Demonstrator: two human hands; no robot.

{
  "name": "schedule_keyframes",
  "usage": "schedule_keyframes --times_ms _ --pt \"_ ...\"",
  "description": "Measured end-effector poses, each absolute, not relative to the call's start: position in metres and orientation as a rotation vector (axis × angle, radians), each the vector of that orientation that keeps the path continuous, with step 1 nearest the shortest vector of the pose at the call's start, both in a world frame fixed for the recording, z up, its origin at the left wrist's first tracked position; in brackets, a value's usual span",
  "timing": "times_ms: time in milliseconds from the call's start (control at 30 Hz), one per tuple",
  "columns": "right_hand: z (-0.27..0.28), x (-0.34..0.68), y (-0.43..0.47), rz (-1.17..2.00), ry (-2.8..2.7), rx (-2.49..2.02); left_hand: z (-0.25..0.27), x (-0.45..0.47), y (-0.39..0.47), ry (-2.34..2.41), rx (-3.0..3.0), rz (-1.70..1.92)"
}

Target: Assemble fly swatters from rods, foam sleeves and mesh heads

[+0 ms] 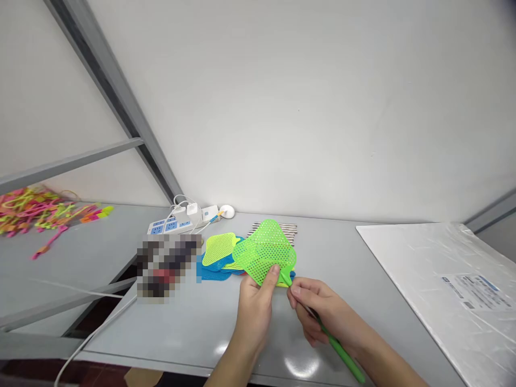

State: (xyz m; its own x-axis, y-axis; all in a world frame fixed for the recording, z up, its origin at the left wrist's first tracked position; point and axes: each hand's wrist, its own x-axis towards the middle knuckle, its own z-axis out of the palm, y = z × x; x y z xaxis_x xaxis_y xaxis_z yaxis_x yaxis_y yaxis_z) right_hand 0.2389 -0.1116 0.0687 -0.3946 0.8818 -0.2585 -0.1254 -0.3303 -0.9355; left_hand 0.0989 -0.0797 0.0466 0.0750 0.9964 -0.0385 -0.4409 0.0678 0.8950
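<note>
My left hand (258, 303) grips the green perforated fly swatter head (266, 247) near its neck, thumb on top. In my right hand (322, 312) is the swatter handle (342, 355), a thin rod with a green grip that slants down to the right. The rod's upper end meets the neck of the green head at my right fingertips; whether it sits inside the neck is hidden. Behind my hands lies a pile of loose swatter heads, with a yellow one (220, 249) and blue ones (217, 274). Several metal rods (288, 231) lie behind the green head.
A white power strip (161, 226) with plugs and cables stands at the back left, near a pixelated patch. On the right lies a plastic-wrapped white board (423, 269) with a label. Colourful cord-like items (44, 212) are heaped on the left table, beyond a grey metal frame (149, 161).
</note>
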Motion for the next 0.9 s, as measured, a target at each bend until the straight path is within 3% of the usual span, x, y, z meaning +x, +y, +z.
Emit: schedule_keyframes --times_ms 67,200,267,500,767,900 --pt "0.063 0.239 -0.113 1.498 -1.375 -1.282 0.046 0.105 -0.08 0.908 0.844 1.353" --pt "0.05 0.232 -0.116 0.479 -1.79 -1.605 0.044 0.116 -0.084 0.99 0.831 1.382" --pt "0.045 0.226 -0.119 0.277 -1.856 -1.669 0.043 0.116 -0.086 0.982 0.846 1.361" --pt "0.039 0.218 -0.148 0.302 -1.791 -1.896 0.042 0.102 -0.076 0.932 0.806 1.298" --pt "0.011 0.247 -0.186 0.208 -1.539 -2.398 0.028 0.108 -0.079 0.741 1.129 0.812" --pt "0.001 0.268 -0.164 0.159 -1.464 -2.588 0.018 0.089 -0.076 0.768 1.319 0.759"
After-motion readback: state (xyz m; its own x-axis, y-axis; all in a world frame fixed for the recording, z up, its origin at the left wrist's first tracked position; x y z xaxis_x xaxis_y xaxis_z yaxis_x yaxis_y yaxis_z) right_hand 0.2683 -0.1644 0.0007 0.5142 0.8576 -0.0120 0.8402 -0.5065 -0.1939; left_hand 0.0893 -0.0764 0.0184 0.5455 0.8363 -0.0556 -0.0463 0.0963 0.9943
